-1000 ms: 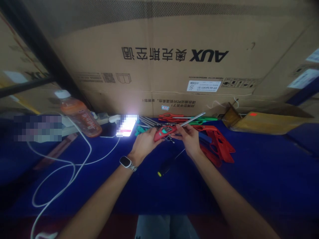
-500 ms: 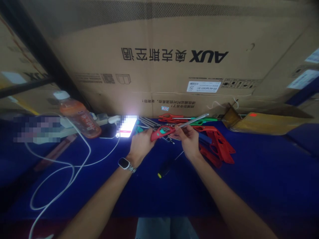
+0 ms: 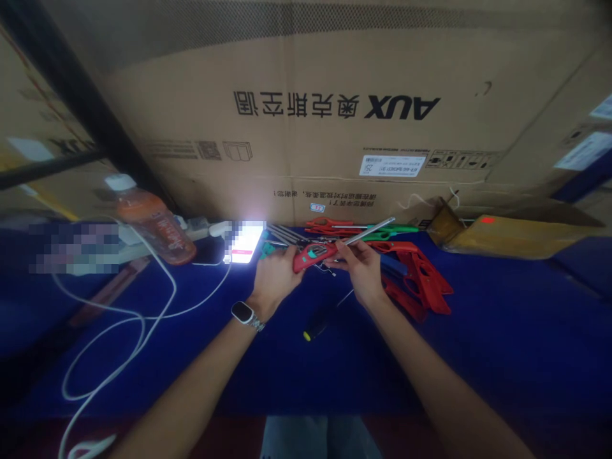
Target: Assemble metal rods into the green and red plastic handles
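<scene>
My left hand [image 3: 273, 275] grips the handle end of a red long-nosed lighter [image 3: 315, 254] with a green insert. From it a thin metal tube [image 3: 370, 230] points up and to the right. My right hand [image 3: 359, 268] pinches the lighter where the red body meets the tube. Both hands hover a little above the blue cloth [image 3: 502, 331]. On my left wrist sits a watch [image 3: 242, 313]. A black screwdriver with a yellow tip [image 3: 319, 322] lies on the cloth just below my hands.
Red plastic shells [image 3: 417, 275] lie right of my hands, with red and green lighters [image 3: 382, 229] and metal tubes [image 3: 282, 233] behind. A lit phone [image 3: 245, 243], an orange drink bottle [image 3: 155, 222] and a white cable [image 3: 138, 312] sit at the left. Large cardboard boxes [image 3: 335, 115] wall the back.
The lighter and both hands shifted only slightly; the tube's tip dipped a little and the grip is unchanged.
</scene>
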The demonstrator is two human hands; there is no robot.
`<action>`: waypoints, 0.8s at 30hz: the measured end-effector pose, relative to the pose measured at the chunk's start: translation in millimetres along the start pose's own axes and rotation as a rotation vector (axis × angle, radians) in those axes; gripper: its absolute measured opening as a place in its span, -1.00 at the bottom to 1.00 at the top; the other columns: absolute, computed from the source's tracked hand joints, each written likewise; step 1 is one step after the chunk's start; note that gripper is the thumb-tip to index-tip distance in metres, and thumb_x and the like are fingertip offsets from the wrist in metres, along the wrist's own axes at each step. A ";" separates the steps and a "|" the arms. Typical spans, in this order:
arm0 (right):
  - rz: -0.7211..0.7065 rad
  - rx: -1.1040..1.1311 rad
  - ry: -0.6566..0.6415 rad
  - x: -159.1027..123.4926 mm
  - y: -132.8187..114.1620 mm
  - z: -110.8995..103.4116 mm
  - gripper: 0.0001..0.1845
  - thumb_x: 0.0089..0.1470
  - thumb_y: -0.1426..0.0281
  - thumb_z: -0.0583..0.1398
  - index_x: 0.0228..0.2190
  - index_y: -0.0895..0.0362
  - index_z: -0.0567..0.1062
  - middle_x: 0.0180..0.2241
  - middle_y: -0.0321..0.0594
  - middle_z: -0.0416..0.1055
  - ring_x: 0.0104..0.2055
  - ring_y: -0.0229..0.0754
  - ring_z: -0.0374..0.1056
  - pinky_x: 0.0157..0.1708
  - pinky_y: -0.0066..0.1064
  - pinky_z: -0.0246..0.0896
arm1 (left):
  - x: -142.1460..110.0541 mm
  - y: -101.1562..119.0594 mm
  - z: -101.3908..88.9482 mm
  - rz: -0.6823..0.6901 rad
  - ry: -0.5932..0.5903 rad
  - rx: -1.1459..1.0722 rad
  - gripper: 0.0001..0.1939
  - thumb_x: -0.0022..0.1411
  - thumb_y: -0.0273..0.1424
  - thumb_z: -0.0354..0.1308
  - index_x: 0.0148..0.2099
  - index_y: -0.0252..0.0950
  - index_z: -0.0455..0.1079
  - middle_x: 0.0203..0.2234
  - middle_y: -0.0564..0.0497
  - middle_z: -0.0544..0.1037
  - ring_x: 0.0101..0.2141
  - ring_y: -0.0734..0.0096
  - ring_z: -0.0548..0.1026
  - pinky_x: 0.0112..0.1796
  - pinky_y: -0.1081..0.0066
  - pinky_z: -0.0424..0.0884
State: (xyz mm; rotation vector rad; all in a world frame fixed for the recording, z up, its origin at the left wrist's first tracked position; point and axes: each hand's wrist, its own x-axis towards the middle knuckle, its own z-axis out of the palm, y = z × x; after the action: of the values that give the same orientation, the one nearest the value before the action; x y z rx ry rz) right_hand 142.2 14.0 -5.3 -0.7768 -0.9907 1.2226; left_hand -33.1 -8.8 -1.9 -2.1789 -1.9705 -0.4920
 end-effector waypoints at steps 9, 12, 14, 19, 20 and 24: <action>0.006 -0.007 0.014 -0.4 0.9 1.1 -0.55 -0.21 0.11 0.47 -0.44 0.15 0.47 -0.57 -0.37 0.48 -0.57 -0.24 0.48 -0.41 -0.29 0.61 | 0.4 0.5 0.9 0.007 -0.101 -0.011 -0.77 0.33 -0.30 0.05 -0.07 -0.29 0.43 -0.32 -0.14 0.64 -0.29 0.04 0.62 -0.36 0.29 0.40; 0.009 -0.013 0.008 -0.8 -0.9 2.2 -0.55 -0.21 0.11 0.46 -0.45 0.14 0.46 -0.60 -0.38 0.45 -0.55 -0.21 0.50 -0.39 -0.25 0.62 | 1.3 2.0 0.3 -0.031 -0.105 0.000 -0.75 0.31 -0.25 0.06 -0.11 -0.27 0.46 -0.37 -0.14 0.64 -0.32 0.00 0.62 -0.36 0.27 0.41; 0.014 -0.014 0.009 -0.8 -1.6 2.7 -0.55 -0.21 0.11 0.47 -0.45 0.14 0.45 -0.61 -0.38 0.45 -0.55 -0.19 0.51 -0.38 -0.23 0.62 | 1.9 2.5 -0.7 -0.050 -0.110 0.001 -0.75 0.29 -0.24 0.07 -0.14 -0.26 0.47 -0.38 -0.14 0.64 -0.32 -0.02 0.62 -0.36 0.26 0.42; 0.029 -0.016 0.039 0.4 -1.8 1.7 -0.54 -0.24 0.12 0.48 -0.49 0.14 0.43 -0.63 -0.39 0.43 -0.59 -0.21 0.48 -0.41 -0.23 0.62 | 2.5 -0.9 -4.4 0.033 -0.178 -0.083 -0.79 0.26 -0.36 0.05 -0.12 -0.27 0.45 -0.37 -0.14 0.65 -0.31 0.04 0.63 -0.35 0.29 0.41; 0.032 -0.019 0.043 0.6 -1.5 1.3 -0.54 -0.24 0.11 0.47 -0.50 0.14 0.43 -0.63 -0.40 0.43 -0.59 -0.22 0.47 -0.41 -0.23 0.61 | 2.6 -1.9 -5.0 0.058 -0.185 -0.097 -0.78 0.26 -0.37 0.05 -0.09 -0.27 0.44 -0.37 -0.14 0.65 -0.32 0.05 0.63 -0.35 0.30 0.41; 0.042 -0.037 0.048 -0.3 1.1 1.4 -0.54 -0.24 0.10 0.47 -0.47 0.14 0.45 -0.63 -0.39 0.44 -0.61 -0.22 0.45 -0.46 -0.26 0.60 | 3.5 -4.9 -6.4 0.073 -0.184 -0.026 -0.80 0.24 -0.37 0.03 -0.17 -0.26 0.46 -0.38 -0.15 0.65 -0.33 0.01 0.63 -0.38 0.27 0.40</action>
State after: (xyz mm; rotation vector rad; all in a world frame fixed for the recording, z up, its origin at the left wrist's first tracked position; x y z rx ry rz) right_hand 140.5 13.9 -5.9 -0.8559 -0.9641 1.2191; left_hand -38.5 -7.1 4.8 -2.3796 -1.9728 -0.3186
